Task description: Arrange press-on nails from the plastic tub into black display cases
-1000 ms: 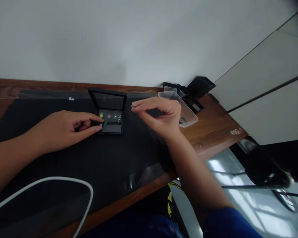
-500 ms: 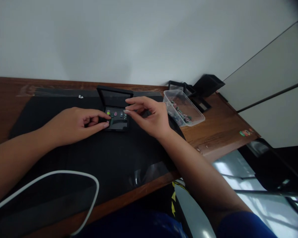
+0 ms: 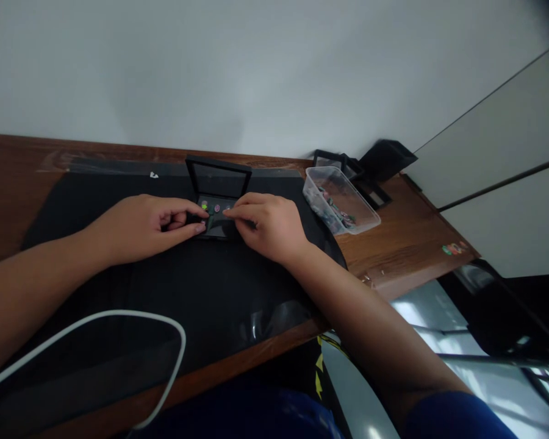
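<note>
A small black display case [image 3: 218, 232] lies on the dark mat with its clear-windowed lid [image 3: 219, 178] standing up at the back. Inside are small charms: a yellow-green one [image 3: 204, 206], a pink one [image 3: 216, 208] and a dark green piece [image 3: 211, 218]. My left hand [image 3: 141, 225] rests at the case's left edge, thumb and index finger gripping it there, other fingers curled. Over the right part of the case, my right hand [image 3: 274, 228] has its fingertips pinched together, touching or close to the inner surface. Whatever they hold is hidden.
A clear plastic box [image 3: 357, 222] with loose small pieces stands to the right. Behind it are several black cases [image 3: 387, 160] by the wall. A white cable [image 3: 119, 313] loops across the front left of the mat [image 3: 165, 286]. A white scrap [image 3: 154, 175] lies near the back.
My right hand has moved left and down into the case, its fingers closing together and covering the right-hand charms. My left hand keeps its place at the case. The view has shifted slightly.
</note>
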{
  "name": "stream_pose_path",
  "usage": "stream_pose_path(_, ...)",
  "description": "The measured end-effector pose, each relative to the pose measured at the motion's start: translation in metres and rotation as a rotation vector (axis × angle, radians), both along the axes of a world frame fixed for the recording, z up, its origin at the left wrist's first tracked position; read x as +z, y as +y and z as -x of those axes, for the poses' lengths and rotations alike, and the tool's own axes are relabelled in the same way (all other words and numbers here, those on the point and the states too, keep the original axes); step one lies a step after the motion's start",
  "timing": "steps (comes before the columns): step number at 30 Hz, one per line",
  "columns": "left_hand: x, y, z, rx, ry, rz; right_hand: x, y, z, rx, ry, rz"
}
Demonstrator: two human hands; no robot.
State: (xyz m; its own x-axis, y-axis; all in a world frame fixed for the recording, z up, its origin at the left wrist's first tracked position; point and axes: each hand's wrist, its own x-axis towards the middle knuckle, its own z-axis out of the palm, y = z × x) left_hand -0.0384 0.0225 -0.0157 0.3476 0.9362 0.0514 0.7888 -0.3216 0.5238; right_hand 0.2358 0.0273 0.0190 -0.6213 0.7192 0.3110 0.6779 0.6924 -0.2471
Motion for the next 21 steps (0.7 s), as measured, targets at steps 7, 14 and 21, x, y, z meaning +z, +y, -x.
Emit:
stream_pose_path(7, -0.0021, 0.0002, 0.0009, 0.006, -0.005, 0.006, 0.0071, -0.0062, 0.0091, -0.013, -0.154, 0.002)
stream_pose_path(14, 0.0006, -0.0002, 0.0004, -0.003, 0.004, 0.013, 0.0041, -0.0022, 0.0092, -0.016, -0.054, 0.123)
stream_pose_path(21, 0.0009, -0.0006, -0.0001, -0.006, -0.007, 0.009, 0.0037, -0.0019, 0.0039, 0.029, 0.029, 0.195)
